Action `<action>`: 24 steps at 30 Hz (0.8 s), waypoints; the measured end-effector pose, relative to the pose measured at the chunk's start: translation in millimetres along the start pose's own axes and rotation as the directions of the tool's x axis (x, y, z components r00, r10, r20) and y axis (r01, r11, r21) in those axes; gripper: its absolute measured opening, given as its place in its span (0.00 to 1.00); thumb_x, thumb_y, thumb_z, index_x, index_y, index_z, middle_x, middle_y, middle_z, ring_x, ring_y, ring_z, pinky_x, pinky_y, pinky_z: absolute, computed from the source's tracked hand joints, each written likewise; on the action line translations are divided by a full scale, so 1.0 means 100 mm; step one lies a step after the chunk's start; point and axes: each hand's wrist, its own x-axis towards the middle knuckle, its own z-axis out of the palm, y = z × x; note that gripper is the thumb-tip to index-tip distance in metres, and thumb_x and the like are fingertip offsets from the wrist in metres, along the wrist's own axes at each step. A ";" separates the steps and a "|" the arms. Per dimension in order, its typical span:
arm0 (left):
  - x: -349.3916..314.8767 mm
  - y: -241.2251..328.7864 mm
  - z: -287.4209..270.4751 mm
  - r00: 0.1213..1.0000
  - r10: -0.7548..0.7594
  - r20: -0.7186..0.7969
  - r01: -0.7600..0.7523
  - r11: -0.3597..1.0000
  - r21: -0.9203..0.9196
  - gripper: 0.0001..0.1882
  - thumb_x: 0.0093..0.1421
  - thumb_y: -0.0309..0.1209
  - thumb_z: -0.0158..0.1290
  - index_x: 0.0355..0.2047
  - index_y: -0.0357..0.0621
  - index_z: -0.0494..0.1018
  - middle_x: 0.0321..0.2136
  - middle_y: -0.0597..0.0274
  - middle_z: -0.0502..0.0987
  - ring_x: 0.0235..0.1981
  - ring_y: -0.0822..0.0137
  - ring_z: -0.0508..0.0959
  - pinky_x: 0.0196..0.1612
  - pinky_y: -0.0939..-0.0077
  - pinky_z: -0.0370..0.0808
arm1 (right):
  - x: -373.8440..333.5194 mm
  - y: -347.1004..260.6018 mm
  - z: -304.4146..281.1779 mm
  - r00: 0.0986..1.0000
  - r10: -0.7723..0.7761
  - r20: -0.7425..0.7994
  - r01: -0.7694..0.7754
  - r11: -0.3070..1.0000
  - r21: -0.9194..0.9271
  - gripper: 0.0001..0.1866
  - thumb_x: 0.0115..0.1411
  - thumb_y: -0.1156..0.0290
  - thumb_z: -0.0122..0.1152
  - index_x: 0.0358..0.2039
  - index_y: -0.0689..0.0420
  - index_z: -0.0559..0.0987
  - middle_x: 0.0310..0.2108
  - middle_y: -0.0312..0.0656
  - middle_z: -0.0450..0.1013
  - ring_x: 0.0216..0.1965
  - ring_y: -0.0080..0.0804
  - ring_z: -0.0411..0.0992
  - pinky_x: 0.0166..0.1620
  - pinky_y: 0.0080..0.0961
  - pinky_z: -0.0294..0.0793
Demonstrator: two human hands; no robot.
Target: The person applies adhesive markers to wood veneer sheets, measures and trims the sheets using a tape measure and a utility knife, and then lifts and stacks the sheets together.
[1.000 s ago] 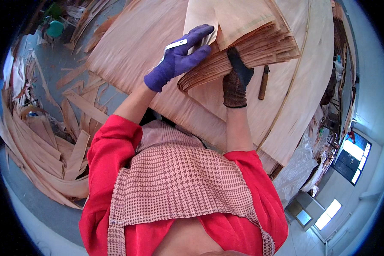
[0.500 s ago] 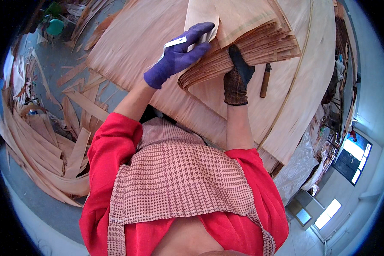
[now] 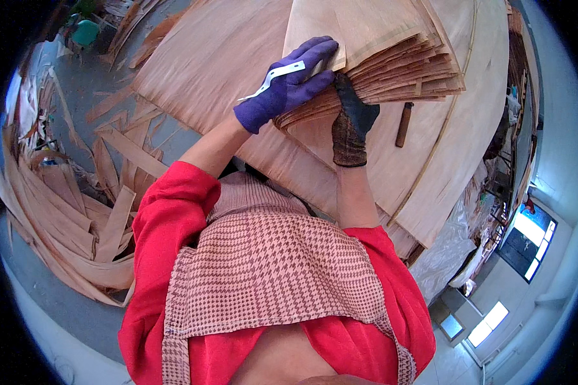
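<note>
My left hand (image 3: 282, 86), in a purple glove, pinches the raised edge of the top sheets of a folded stack of wood veneer (image 3: 372, 32). A thin white strip (image 3: 288, 71) with small holes lies across the back of that glove. Close beside it, my right hand (image 3: 353, 125), in a dark, stained glove, grips the stack's near edge, thumb on top and fingers hidden beneath. The layered edges fan out to the right. Just right of this hand lies a tool with a brown wooden handle (image 3: 403, 125); its far end is hidden by the stack.
Large veneer sheets (image 3: 212, 70) spread beneath the stack, crossed at right by a long thin strip (image 3: 440, 131). Veneer offcuts (image 3: 77, 218) are heaped on the floor at left, near a green object (image 3: 85, 32). Clear plastic sheeting (image 3: 440, 256) hangs at the right.
Both gloved hands have come closer together, my left hand shifting right. The stack's layered edges have swung slightly right and spread further apart.
</note>
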 end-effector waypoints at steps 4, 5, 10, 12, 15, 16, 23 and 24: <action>-0.02 -0.06 -0.06 0.999 -0.028 0.019 0.029 0.999 -0.042 0.25 0.57 0.30 0.48 0.54 0.39 0.57 0.53 0.54 0.61 0.53 0.64 0.63 0.54 0.74 0.61 | 0.03 0.06 0.00 0.995 -0.094 -0.015 0.092 0.991 -0.096 0.21 0.43 0.77 0.67 0.39 0.67 0.73 0.35 0.39 0.72 0.34 0.25 0.68 0.41 0.22 0.69; -0.03 -0.06 -0.08 0.997 -0.068 0.035 0.071 0.990 -0.123 0.24 0.58 0.30 0.47 0.54 0.39 0.57 0.53 0.55 0.61 0.53 0.65 0.63 0.54 0.74 0.60 | 0.03 0.05 0.01 0.993 -0.119 -0.025 0.115 0.985 -0.127 0.21 0.42 0.77 0.67 0.38 0.67 0.74 0.35 0.39 0.72 0.34 0.25 0.68 0.40 0.22 0.69; -0.09 -0.11 -0.15 0.959 -0.252 0.128 0.282 0.865 -0.414 0.24 0.59 0.29 0.46 0.55 0.39 0.56 0.53 0.61 0.61 0.52 0.70 0.63 0.55 0.76 0.59 | 0.09 0.14 -0.07 0.982 -0.180 -0.056 0.152 0.930 -0.334 0.20 0.41 0.75 0.69 0.35 0.67 0.74 0.35 0.40 0.72 0.34 0.27 0.69 0.39 0.25 0.68; -0.12 -0.14 -0.17 0.958 -0.262 0.116 0.286 0.833 -0.473 0.23 0.58 0.28 0.47 0.54 0.40 0.58 0.51 0.61 0.64 0.51 0.71 0.64 0.55 0.76 0.59 | 0.09 0.15 -0.07 0.982 -0.176 -0.071 0.143 0.931 -0.336 0.21 0.40 0.75 0.69 0.35 0.67 0.74 0.34 0.39 0.72 0.34 0.27 0.69 0.38 0.25 0.68; -0.14 -0.08 -0.19 0.962 -0.268 0.059 0.262 0.830 -0.492 0.21 0.58 0.28 0.47 0.52 0.40 0.61 0.48 0.63 0.67 0.49 0.73 0.65 0.53 0.78 0.61 | 0.07 0.08 -0.02 0.986 -0.093 -0.135 0.059 0.969 -0.239 0.21 0.40 0.76 0.69 0.36 0.67 0.73 0.34 0.39 0.72 0.34 0.28 0.68 0.38 0.25 0.69; -0.15 -0.07 -0.17 0.962 -0.271 0.025 0.250 0.840 -0.481 0.20 0.58 0.28 0.48 0.51 0.40 0.63 0.46 0.64 0.69 0.47 0.74 0.66 0.51 0.79 0.62 | 0.07 0.06 -0.03 0.988 -0.082 -0.132 0.047 0.968 -0.248 0.21 0.40 0.76 0.68 0.36 0.67 0.73 0.34 0.39 0.72 0.34 0.28 0.68 0.38 0.25 0.69; -0.19 0.13 -0.21 0.860 -0.418 -0.292 0.304 0.880 -0.366 0.14 0.56 0.23 0.48 0.44 0.38 0.69 0.37 0.66 0.73 0.36 0.78 0.70 0.42 0.84 0.68 | 0.09 0.09 -0.06 0.990 -0.031 -0.137 0.032 0.999 0.006 0.23 0.38 0.82 0.68 0.38 0.69 0.72 0.37 0.42 0.70 0.34 0.28 0.68 0.39 0.24 0.71; -0.21 0.11 -0.21 0.843 -0.422 -0.334 0.290 0.879 -0.380 0.14 0.56 0.22 0.48 0.44 0.37 0.69 0.37 0.66 0.73 0.36 0.78 0.70 0.42 0.84 0.68 | 0.08 0.07 -0.04 0.987 -0.016 -0.157 0.016 1.000 -0.001 0.23 0.38 0.83 0.67 0.38 0.69 0.72 0.37 0.42 0.70 0.34 0.28 0.68 0.39 0.24 0.71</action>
